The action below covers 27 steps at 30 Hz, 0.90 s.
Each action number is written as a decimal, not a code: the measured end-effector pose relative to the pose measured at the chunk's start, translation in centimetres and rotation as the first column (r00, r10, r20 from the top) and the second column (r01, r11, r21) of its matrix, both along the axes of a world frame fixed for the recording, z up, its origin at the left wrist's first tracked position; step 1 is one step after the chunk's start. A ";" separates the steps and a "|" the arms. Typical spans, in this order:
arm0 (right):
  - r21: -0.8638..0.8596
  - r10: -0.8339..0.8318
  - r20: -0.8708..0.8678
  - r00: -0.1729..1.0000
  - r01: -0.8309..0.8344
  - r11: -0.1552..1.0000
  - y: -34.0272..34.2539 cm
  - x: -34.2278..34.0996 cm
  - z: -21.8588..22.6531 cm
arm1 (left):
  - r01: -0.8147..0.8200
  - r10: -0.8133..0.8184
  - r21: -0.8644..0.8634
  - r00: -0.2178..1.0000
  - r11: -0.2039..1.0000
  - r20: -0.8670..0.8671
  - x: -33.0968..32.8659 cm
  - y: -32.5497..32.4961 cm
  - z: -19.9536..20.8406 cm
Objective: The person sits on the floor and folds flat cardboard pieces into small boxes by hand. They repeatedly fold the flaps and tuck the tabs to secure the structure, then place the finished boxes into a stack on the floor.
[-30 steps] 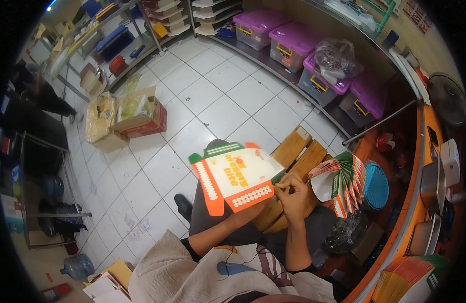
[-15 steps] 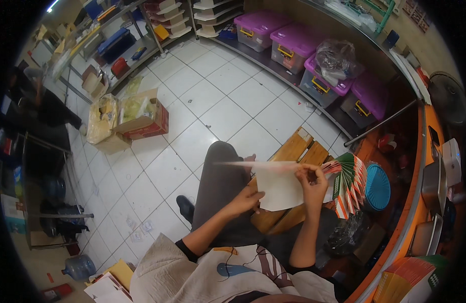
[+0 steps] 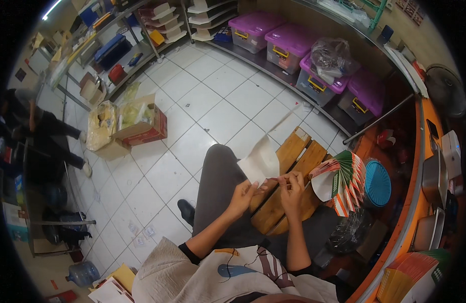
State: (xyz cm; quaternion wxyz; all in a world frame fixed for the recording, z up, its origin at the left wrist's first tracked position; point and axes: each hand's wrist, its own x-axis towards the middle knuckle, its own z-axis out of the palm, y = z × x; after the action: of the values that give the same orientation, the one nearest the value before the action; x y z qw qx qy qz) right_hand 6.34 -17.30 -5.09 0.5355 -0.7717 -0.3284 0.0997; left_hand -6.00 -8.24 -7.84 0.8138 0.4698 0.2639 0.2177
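Note:
A white sheet of thin card, bent and tilted up, is raised in front of me over my knee and a slatted wooden stool. My left hand is closed on its lower edge, thumb on the near side. My right hand pinches the sheet's lower right corner, fingertips close to the left hand's. Right of the hands, a fanned stack of folded green, orange and white printed cartons rests beside the stool.
A blue round lid or basket and a black plastic bag are at the right. More folded cartons sit at lower right by an orange counter. Purple-lidded bins line a low shelf; open boxes stand on the tiled floor. Another person is far left.
The sheet has turned from broad and level to bent and tilted upward. My right hand has moved left and down, closer to my left hand. The other person has shifted at the left.

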 end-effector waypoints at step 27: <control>0.223 0.171 -0.878 0.447 0.067 0.972 0.7 -4.6 -7.8 | -0.060 0.209 0.479 0.942 0.876 -0.264 -2.0 0.0 -2.7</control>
State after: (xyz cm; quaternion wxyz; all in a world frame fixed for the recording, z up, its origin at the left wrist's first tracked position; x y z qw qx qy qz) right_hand 1.76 -16.64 -12.93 0.7081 -0.5274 -0.0307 0.4685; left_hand -8.04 -8.24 -10.51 0.6091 0.6590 0.3599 0.2552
